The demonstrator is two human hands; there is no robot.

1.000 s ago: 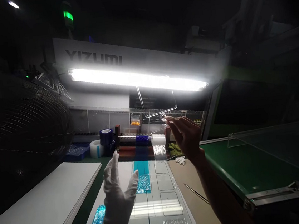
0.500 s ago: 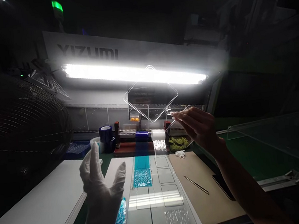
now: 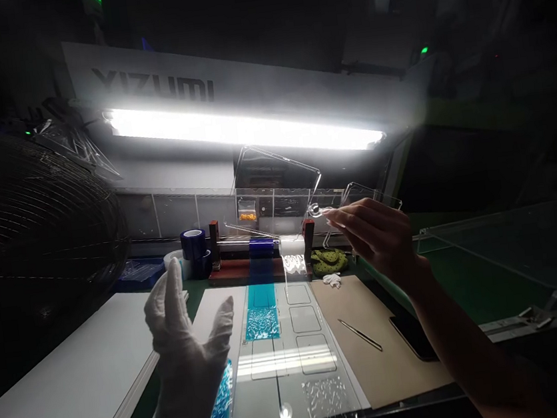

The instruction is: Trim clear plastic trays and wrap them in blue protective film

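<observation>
R hand (image 3: 382, 237) bare, pinching small curved mid-part of clear plastic pc (image 3: 315, 211); pc up in air, twd far edge of desk (image 3: 139, 402), below tube light (image 3: 249, 128). L hand (image 3: 190, 360) gloved, empty, fingers & thumb spread, over desk's near-L part. Hands apart. Blue film roll (image 3: 262, 245) nr far edge; metal tool (image 3: 360, 335) R of centre. Step, my read: holding pc to light, prob. checking faces. Next move calls for light pinch, bare fingertips off flats.
</observation>
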